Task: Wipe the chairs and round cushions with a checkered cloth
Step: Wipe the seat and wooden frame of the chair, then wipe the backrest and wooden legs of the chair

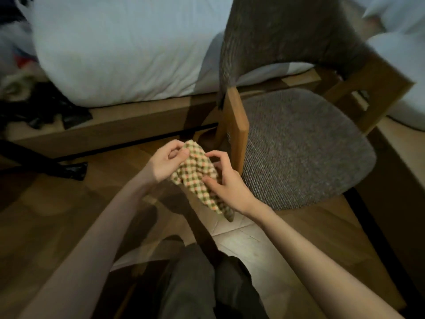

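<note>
A checkered cloth (199, 172) in cream, green and orange hangs bunched between my two hands above the floor. My left hand (164, 163) pinches its upper edge with thumb and fingers. My right hand (226, 183) holds its lower right side, thumb pressed on the fabric. Just to the right stands a wooden chair (238, 125) with a round grey woven seat cushion (303, 146) and a grey padded backrest (282, 38). Neither hand touches the chair.
A bed with white bedding (119, 49) on a wooden frame (128, 118) runs behind the chair. Dark clutter (43, 111) lies on the frame at the left. A black bar (39, 161) crosses the wooden floor. My knees (207, 284) are at the bottom.
</note>
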Action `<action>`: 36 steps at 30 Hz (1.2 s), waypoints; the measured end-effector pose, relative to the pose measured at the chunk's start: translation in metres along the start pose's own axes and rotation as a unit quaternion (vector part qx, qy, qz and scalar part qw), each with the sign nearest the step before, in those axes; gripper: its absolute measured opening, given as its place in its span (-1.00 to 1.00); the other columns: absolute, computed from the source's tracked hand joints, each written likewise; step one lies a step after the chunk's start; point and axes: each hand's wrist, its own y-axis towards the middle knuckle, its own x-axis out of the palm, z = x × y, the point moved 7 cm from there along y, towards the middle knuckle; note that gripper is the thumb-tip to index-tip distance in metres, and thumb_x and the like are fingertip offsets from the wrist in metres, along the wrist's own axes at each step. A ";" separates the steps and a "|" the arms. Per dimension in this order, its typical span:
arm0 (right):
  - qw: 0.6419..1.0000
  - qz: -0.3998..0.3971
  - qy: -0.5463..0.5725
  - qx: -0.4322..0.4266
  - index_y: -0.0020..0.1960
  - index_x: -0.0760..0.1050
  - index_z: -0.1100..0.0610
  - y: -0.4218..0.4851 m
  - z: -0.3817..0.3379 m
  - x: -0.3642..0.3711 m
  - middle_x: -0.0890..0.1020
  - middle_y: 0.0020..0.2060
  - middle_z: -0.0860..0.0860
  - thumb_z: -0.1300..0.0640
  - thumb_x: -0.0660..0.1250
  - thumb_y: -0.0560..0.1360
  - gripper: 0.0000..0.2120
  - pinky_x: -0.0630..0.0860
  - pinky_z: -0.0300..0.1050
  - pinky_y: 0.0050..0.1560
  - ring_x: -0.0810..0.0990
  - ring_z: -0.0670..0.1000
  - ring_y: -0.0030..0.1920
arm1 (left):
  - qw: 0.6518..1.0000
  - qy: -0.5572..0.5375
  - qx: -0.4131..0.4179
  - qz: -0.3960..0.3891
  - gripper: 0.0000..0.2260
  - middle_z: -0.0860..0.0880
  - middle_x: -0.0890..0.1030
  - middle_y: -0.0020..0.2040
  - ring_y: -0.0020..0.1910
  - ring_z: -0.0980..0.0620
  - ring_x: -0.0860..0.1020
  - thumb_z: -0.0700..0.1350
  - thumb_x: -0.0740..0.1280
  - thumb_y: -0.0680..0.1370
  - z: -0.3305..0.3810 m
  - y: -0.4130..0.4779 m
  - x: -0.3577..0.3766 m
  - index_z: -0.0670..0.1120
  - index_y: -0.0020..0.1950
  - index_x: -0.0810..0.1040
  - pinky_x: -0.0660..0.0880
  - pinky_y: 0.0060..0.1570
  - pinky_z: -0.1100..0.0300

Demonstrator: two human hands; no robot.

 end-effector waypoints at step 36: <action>0.940 0.192 -0.121 0.255 0.25 0.44 0.02 0.150 -0.151 -0.164 0.46 0.25 0.05 0.08 0.24 0.57 -0.74 0.49 -0.11 0.09 0.50 -0.09 0.06 | 0.994 -0.062 -0.031 0.084 -0.68 0.10 0.52 0.08 0.12 0.13 0.48 -0.10 0.33 0.54 0.203 0.091 -0.171 -0.04 0.29 0.43 0.37 0.04 0.26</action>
